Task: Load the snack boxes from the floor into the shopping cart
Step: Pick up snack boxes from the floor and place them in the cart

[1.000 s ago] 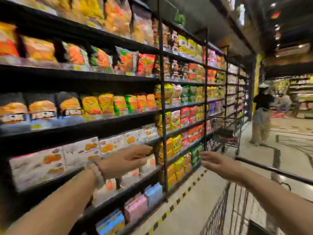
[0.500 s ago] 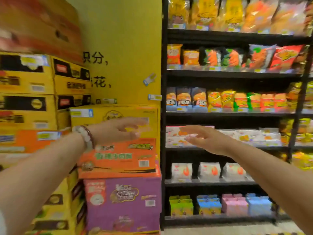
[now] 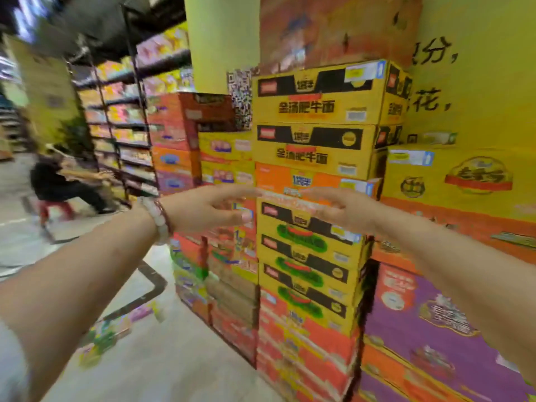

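Both arms reach forward at chest height. My left hand [image 3: 208,208], with a bead bracelet at the wrist, is open with nothing in it. My right hand [image 3: 339,210] is open too, fingers pointing left, empty. Both hover in front of a tall stack of yellow and orange snack cartons [image 3: 313,158]. A few small colourful boxes [image 3: 107,338] lie blurred on the floor at lower left. The shopping cart is out of view.
A purple carton [image 3: 429,323] and a big yellow carton [image 3: 464,181] stand at right against a yellow wall. More orange cartons [image 3: 174,134] and shelves [image 3: 121,117] run along the left aisle. A person [image 3: 58,184] crouches far left on the pale floor.
My view has swung left from the snack shelves to the stacked cartons. Both hands stay open and empty, now closer together in front of the stack.
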Available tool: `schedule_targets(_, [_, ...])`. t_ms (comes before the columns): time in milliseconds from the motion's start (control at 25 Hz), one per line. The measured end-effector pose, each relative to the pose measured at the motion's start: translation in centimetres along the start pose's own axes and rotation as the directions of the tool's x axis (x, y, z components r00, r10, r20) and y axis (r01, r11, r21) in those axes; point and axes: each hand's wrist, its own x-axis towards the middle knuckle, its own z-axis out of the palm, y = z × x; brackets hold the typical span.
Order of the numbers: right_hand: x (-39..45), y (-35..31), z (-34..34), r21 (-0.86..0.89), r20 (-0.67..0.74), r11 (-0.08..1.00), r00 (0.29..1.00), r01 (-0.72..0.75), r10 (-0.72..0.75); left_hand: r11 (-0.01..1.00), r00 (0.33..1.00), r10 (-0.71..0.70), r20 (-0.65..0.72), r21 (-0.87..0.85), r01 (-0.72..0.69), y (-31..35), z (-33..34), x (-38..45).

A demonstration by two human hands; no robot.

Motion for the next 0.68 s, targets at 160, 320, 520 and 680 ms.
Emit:
schedule_targets(160, [9.6,-4.4,4.8,0.079,0.105,0.983,0.979,0.165,-0.172,0.999,0.999,-0.037,0.015,-0.015,0.037,-7.7,-2.3,-2.4])
schedule_targets(320, [19.6,-7.0,8.9,0.101,0.157,0.935,0.923,0.339,-0.351,0.976,0.973,-0.216,-0.076,-0.026,0.214,-15.1,-4.8,-2.9])
schedule_targets(520, [30.4,-11.6,14.4,0.173,0.213,0.851,0.824,0.497,-0.524,0.912,0.895,-0.411,-0.171,-0.067,0.406,-23.2,-7.3,-6.1])
schedule_targets(680, [38.5,-16.6,20.9,0.22,0.259,0.776,0.731,0.591,-0.631,0.833,0.815,-0.551,-0.179,-0.063,0.55,-32.1,-8.1,-10.3])
